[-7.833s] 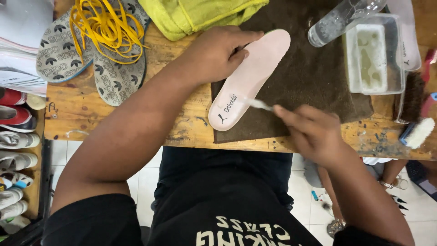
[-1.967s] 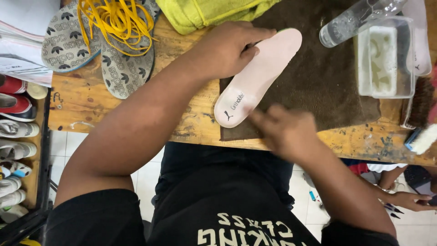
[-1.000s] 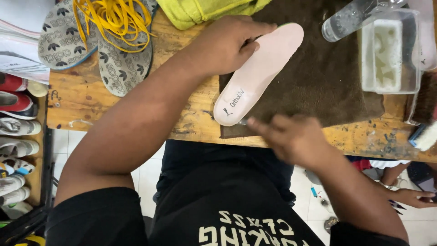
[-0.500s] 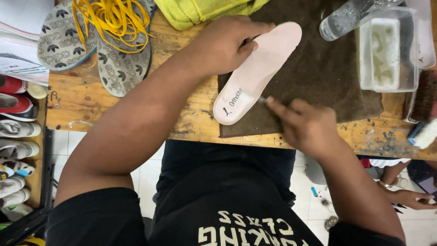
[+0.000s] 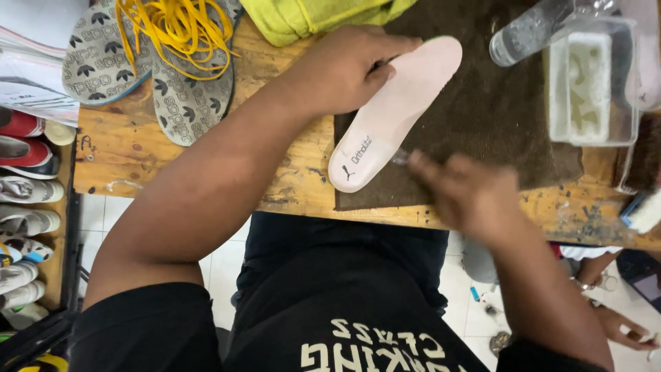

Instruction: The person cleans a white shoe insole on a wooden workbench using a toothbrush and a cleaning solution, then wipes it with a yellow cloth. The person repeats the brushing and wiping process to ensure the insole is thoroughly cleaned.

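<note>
Head view showed the pale pink insole [image 5: 396,114] lying heel-toward-you on the brown towel [image 5: 496,117], which covered the right part of the wooden bench [image 5: 206,158]. Your left hand [image 5: 344,72] pressed flat over the insole's upper edge, fingers spread across it rather than closed around it, and it kept that place through the last seconds. Your right hand [image 5: 468,196] was what changed: half a second earlier it sat sharp and steady just beside the heel end, and now it was blurred with motion at the same spot, its grip closed on a small slim tool whose tip touched the heel edge; the tool's kind could not be told. By my reading, that blur meant quick short strokes at the heel, with the forepart yet to be covered. Farther out stood a clear tub [image 5: 592,86], a plastic bottle [image 5: 527,31], a yellow-green cloth [image 5: 323,17], two grey insoles [image 5: 186,96] and yellow laces [image 5: 175,27].
</note>
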